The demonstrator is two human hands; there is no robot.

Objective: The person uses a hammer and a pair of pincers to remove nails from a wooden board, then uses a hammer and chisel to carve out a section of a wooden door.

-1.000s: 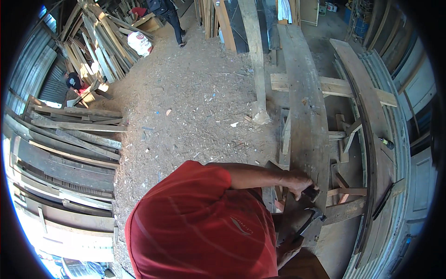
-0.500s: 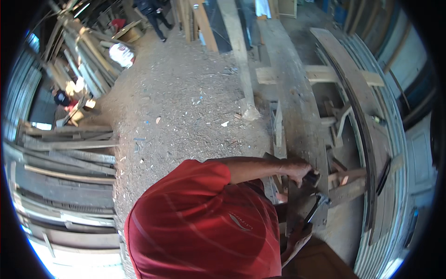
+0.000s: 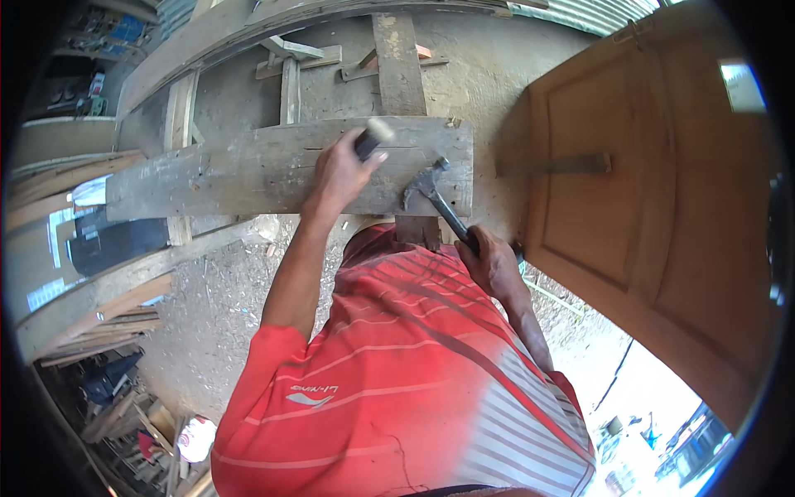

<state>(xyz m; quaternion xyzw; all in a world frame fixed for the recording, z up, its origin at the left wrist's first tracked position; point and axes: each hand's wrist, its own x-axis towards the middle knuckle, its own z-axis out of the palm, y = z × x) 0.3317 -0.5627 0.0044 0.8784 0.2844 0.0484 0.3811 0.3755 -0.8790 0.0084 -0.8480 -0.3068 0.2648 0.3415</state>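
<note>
My right hand (image 3: 494, 263) is closed round the dark handle of a claw hammer (image 3: 428, 182). The hammer's metal head is over the right end of a weathered wooden plank (image 3: 248, 166). Above the same plank, my left hand (image 3: 338, 176) grips a short dark piece with a pale, blunt end (image 3: 380, 130). That piece points up and to the right, and its lower part is hidden in my fist, so I cannot tell its kind. A gap separates the hammer head from it.
A brown panelled wooden door (image 3: 596, 182) stands to the right of the plank. Under the plank runs a wooden crossbeam (image 3: 400, 70). Another long board (image 3: 199, 41) lies beyond it at the far side. Scrap wood (image 3: 153, 431) is piled at the lower left.
My view has swung round to the right, so the plank now lies crosswise and the door shows in full. Both hands keep their hold on the hammer and the dark piece.
</note>
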